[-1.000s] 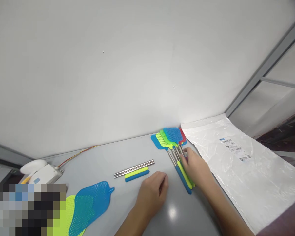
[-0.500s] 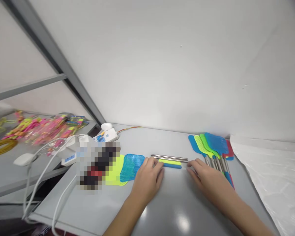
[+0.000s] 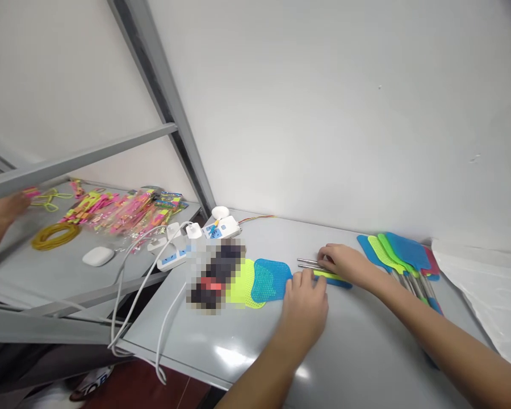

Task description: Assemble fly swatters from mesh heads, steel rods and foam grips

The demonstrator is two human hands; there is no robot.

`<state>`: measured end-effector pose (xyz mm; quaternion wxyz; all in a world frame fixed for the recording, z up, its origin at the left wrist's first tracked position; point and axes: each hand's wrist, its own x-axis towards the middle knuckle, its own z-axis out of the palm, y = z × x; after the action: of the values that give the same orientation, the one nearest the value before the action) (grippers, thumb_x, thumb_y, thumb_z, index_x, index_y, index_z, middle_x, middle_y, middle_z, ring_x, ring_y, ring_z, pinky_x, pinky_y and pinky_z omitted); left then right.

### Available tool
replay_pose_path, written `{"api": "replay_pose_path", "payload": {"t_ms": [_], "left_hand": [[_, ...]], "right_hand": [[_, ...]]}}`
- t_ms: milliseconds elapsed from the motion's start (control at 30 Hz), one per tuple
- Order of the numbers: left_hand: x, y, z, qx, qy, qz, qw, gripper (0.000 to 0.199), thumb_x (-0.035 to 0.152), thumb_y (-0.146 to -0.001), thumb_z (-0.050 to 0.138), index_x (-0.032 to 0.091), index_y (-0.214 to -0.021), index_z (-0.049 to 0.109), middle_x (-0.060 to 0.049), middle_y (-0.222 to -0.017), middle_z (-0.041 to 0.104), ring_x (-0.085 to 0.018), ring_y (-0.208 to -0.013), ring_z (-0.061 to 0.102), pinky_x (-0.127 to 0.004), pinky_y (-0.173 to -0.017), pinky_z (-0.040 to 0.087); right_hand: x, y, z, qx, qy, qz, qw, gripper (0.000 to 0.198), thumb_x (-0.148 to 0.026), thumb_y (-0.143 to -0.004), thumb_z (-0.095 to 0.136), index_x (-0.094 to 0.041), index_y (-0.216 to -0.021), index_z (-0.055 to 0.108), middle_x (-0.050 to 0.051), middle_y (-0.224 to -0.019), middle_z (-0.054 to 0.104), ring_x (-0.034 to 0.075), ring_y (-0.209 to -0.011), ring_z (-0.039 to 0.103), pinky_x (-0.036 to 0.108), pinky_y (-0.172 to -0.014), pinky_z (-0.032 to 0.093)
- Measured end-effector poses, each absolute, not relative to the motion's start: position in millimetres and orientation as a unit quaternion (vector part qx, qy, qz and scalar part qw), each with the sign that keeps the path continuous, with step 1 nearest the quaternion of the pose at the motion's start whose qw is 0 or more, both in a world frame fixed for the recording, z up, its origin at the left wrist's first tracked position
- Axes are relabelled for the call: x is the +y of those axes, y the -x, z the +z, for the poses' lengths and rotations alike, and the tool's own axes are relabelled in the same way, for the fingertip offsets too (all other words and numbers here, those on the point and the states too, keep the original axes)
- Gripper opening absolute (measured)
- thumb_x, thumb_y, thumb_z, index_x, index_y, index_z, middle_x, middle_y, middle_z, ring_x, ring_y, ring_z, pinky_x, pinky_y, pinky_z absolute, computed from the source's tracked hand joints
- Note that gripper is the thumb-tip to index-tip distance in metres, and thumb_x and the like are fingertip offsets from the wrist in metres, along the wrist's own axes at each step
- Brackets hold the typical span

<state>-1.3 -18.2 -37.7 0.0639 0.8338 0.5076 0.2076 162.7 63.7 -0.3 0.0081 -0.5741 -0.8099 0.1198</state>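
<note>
A blue mesh fly swatter (image 3: 270,280) lies flat, overlapping a yellow one (image 3: 242,284). My left hand (image 3: 305,298) is closed over the narrow neck of the blue swatter, its fingers curled down and hiding what is under them. To its right, a yellow handle (image 3: 326,274) and a blue handle (image 3: 339,282) lie side by side. Behind these are thin metal rods (image 3: 307,263). My right hand (image 3: 343,264) reaches over the handles, thumb and fingers pinched on a metal rod.
At the right lie several stacked fly swatters (image 3: 402,255) beside a white plastic sheet (image 3: 472,284). Power strips (image 3: 172,258) with white cables stand at the left. Another table holds pink packets (image 3: 132,216) and a yellow coil (image 3: 56,236); another person's arm (image 3: 2,218) reaches there.
My right hand has moved left from beyond the handle ends onto the metal rods. My left hand stays by the swatter necks. The view has turned left, bringing another person's arm in.
</note>
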Motion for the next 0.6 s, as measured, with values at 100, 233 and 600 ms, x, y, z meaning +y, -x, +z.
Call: {"api": "replay_pose_path", "payload": {"t_ms": [100,233,600], "left_hand": [[-17.0,2.1,-41.3,0.523,-0.825,0.21,0.053,0.022,0.021,-0.088,0.052,0.024,-0.109,0.054,-0.008,-0.107,0.053,-0.026,-0.095,0.049,-0.039,-0.073,0.041],[-15.6,1.3,-47.5,0.516,-0.83,0.207,0.03,0.017,0.019,-0.086,0.056,0.023,-0.102,0.055,-0.007,-0.107,0.055,-0.026,-0.094,0.05,-0.038,-0.069,0.039],[-14.7,9.1,-50.4,0.471,-0.851,0.231,0.028,0.014,0.011,-0.084,0.061,0.021,-0.092,0.055,-0.003,-0.091,0.062,-0.024,-0.089,0.053,-0.037,-0.067,0.035]], "right_hand": [[68.7,-161.5,-2.8,-0.817,0.563,0.121,0.0,0.017,-0.028,-0.087,0.051,-0.022,-0.083,0.066,0.004,-0.083,0.066,0.017,-0.071,0.06,0.024,-0.058,0.035],[74.4,-160.6,-2.9,-0.828,0.55,0.11,-0.002,0.01,-0.023,-0.082,0.054,-0.019,-0.079,0.063,0.006,-0.082,0.066,0.018,-0.074,0.06,0.025,-0.063,0.039],[13.1,-177.4,64.5,-0.69,0.681,-0.007,0.246,0.007,-0.028,-0.085,0.052,-0.022,-0.088,0.052,0.003,-0.082,0.065,0.019,-0.068,0.061,0.028,-0.06,0.042]]}}
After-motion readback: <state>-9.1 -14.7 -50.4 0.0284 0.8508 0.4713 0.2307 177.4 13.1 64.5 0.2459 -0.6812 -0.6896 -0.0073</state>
